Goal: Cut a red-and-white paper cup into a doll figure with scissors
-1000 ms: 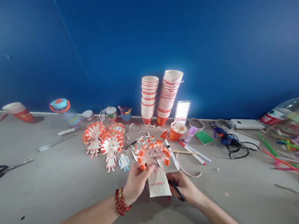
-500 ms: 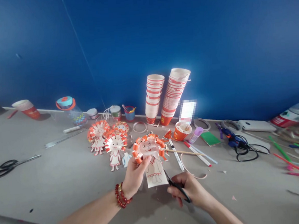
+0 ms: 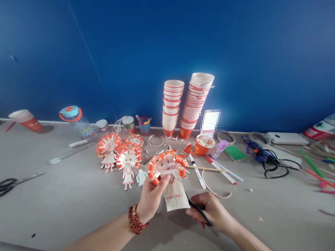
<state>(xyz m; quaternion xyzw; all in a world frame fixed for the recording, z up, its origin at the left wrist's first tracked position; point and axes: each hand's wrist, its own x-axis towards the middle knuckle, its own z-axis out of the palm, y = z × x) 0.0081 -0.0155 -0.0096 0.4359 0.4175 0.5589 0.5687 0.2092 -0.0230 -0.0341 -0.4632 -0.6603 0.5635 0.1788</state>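
Note:
A paper doll (image 3: 175, 194) with a curled orange-and-white fringe round its smiling face is pinched in my left hand (image 3: 152, 196), thumb on the front. Its lower part is an uncut paper piece with a drawn dress and legs. My right hand (image 3: 210, 211) is closed around black-handled scissors (image 3: 202, 214), whose blades lie at the right edge of that paper. How far the blades part, I cannot tell. Left of my left hand lie finished-looking paper dolls (image 3: 127, 163) with similar fringes, and a small pale blue paper dress (image 3: 142, 177).
Two tall stacks of paper cups (image 3: 174, 105) stand by the blue wall. Right of the doll lie markers (image 3: 199, 173), a thin stick, a green sheet (image 3: 235, 153) and a blue glue gun (image 3: 255, 149). Other scissors (image 3: 12, 185) and a ruler (image 3: 68, 154) lie left.
The view has shifted slightly. My left hand still holds the paper doll, and the scissors stay at the paper's right edge with only a small movement.

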